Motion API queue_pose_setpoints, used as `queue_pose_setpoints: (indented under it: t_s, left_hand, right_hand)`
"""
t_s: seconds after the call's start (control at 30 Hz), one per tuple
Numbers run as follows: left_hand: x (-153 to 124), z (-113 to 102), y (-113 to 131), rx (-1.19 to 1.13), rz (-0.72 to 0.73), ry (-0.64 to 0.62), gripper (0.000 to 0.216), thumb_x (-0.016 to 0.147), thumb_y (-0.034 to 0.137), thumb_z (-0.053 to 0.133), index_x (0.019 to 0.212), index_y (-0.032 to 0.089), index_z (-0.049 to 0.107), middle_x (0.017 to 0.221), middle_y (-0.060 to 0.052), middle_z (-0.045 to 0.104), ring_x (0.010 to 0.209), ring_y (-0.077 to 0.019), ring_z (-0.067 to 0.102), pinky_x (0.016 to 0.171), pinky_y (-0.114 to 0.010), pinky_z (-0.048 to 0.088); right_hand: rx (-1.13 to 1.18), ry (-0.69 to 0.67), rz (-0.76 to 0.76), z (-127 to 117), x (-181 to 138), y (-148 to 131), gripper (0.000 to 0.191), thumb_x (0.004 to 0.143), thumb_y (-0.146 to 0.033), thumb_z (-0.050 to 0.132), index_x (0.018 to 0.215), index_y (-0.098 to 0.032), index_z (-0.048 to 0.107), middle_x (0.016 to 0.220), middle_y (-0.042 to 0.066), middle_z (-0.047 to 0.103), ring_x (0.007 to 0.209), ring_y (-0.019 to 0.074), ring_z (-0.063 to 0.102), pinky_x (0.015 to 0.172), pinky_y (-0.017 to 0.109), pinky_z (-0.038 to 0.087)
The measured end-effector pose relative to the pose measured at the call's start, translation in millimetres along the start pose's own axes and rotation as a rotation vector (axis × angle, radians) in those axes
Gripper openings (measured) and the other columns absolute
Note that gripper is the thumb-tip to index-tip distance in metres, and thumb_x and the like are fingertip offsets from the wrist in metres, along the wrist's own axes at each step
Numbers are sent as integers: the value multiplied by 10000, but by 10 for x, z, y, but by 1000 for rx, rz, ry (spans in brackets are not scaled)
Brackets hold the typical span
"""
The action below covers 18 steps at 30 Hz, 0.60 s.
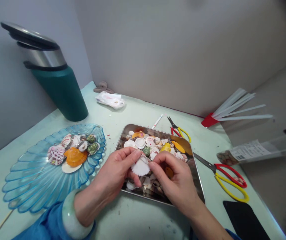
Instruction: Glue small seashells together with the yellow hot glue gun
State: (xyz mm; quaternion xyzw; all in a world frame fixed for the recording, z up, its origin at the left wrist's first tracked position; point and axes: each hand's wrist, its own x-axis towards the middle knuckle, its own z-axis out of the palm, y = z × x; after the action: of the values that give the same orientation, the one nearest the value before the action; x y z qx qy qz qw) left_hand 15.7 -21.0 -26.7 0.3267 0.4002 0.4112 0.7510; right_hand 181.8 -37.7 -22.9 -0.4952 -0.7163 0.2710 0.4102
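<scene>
Over a metal tray [199,176] I hold a white scallop shell [141,167] between both hands. My left hand [115,168] pinches it at its upper left with thumb and fingers. From the other side, the fingertips of my right hand [176,173] are closed on its right edge. Beneath my hands the tray is filled with many shells, among them white ones, a green-grey one [146,151], a yellow one [166,147] and a long orange one [178,146]. My hands cover part of the tray's contents.
To the left lies a blue shell-shaped dish [33,180] bearing several shells, including an orange scallop [75,156]. A teal bottle [63,90] stands behind it. Large scissors [217,170], small scissors [176,128], a red cup of white sticks [209,120] and a black flat object [244,218] lie rightward.
</scene>
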Motion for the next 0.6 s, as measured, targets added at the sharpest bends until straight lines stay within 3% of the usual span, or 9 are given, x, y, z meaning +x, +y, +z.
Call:
queue_pose_setpoints:
  t_s: [0.23, 0.4, 0.6]
  left_hand:
    - [-2, 3, -11, -15, -5, 5, 225, 841, 362, 630, 833, 138, 609, 712, 7, 601, 464, -64, 573, 440, -162, 467]
    - [-20, 13, 8, 10, -16, -4, 254, 816, 319, 670, 1024, 190, 598, 756, 16, 629, 501, -79, 633, 469, -149, 437]
    - [-17, 26, 19, 83, -8, 9, 213, 783, 314, 698, 910, 159, 625, 753, 7, 635, 519, -79, 636, 487, -151, 432]
  right_hand:
    - [7, 32, 44, 22, 5, 48, 171, 896, -234, 566, 730, -197, 546, 650, -28, 538, 568, 114, 469, 533, 247, 359]
    - [0, 42, -4, 14, -2, 56, 155, 910, -224, 551, 757, -200, 549, 684, -23, 554, 614, 120, 493, 572, 249, 371]
    - [-13, 33, -8, 18, -12, 57, 164, 916, -224, 545, 754, -198, 545, 678, -23, 546, 604, 121, 489, 569, 254, 372]
